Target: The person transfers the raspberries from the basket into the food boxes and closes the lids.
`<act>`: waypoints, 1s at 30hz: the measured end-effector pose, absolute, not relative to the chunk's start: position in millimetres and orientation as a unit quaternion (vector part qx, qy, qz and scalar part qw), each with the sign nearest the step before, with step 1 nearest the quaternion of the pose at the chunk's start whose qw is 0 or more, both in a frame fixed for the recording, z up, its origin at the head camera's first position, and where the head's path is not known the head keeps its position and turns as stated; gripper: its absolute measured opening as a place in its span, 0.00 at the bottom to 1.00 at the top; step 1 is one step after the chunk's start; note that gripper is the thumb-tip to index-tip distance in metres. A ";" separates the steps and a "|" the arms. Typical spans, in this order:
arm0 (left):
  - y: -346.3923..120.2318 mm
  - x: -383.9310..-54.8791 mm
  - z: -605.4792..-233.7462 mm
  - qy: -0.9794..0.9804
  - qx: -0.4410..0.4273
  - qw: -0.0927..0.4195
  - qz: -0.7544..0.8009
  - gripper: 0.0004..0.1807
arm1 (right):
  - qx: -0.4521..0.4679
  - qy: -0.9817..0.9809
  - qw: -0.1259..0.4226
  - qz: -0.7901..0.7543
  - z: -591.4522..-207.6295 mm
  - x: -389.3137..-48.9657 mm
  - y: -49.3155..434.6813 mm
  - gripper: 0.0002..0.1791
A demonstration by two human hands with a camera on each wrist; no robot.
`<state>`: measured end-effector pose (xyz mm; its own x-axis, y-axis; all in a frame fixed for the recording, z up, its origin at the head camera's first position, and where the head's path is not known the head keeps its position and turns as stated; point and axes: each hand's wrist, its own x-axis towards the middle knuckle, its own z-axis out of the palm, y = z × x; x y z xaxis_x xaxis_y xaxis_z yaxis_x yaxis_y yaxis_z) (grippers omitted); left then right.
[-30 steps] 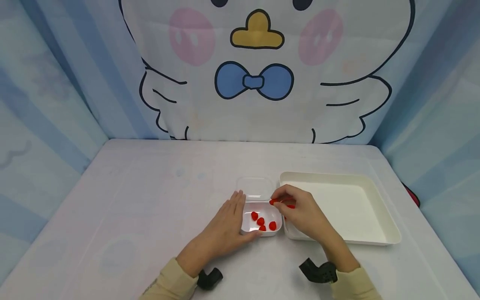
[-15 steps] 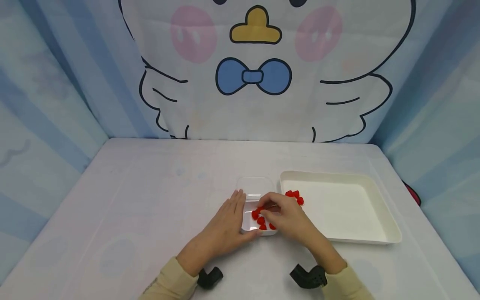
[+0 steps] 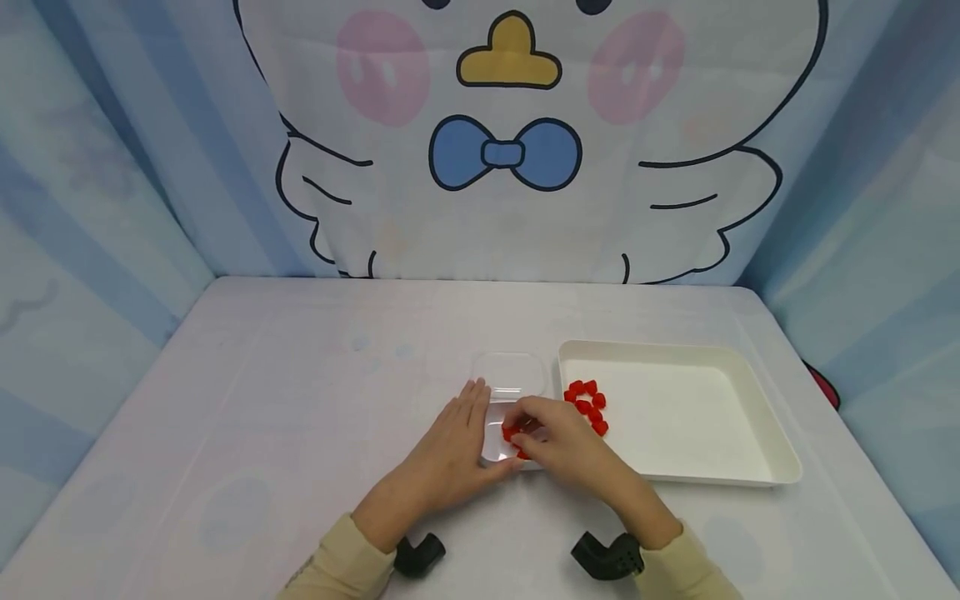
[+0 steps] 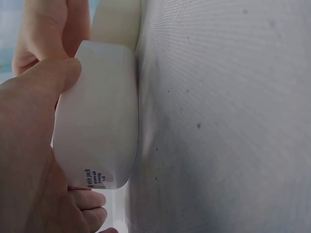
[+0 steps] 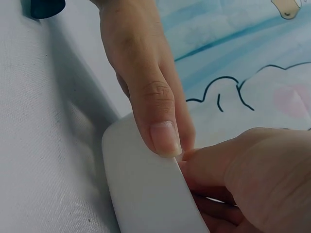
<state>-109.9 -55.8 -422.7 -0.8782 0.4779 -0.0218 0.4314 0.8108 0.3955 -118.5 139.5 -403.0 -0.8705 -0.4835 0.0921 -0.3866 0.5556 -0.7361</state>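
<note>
A small white plastic box (image 3: pixel 497 450), its clear lid (image 3: pixel 510 372) folded back, stands on the table with several small red pieces inside. My left hand (image 3: pixel 450 454) lies along its left side with straight fingers, the thumb against the front edge. In the left wrist view that thumb (image 4: pixel 72 73) touches the rim. My right hand (image 3: pixel 562 437) reaches into the box, thumb and forefinger curled at a red piece (image 3: pixel 509 433); its kind is too small to make out. That hand hides much of the inside.
Right of the box, almost touching it, lies a larger white tray (image 3: pixel 697 417). More red pieces (image 3: pixel 583 407) sit in a loose cluster at its left side. A cartoon curtain (image 3: pixel 510 225) hangs behind the table.
With a red piece pinched in its fingers, my right hand has moved left and down from the tray's edge into the box, uncovering the red pieces in the tray. My left hand has stayed put.
</note>
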 end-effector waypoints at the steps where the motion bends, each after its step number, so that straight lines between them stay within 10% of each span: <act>1: -55.7 -110.2 -422.2 0.950 0.239 0.060 0.194 0.57 | -0.246 0.881 0.065 -0.398 -402.7 -118.4 139.3 0.11; 30: -53.3 -109.1 -421.6 0.949 0.231 0.078 0.200 0.57 | -0.153 0.896 -0.040 -0.415 -386.1 -130.1 180.1 0.09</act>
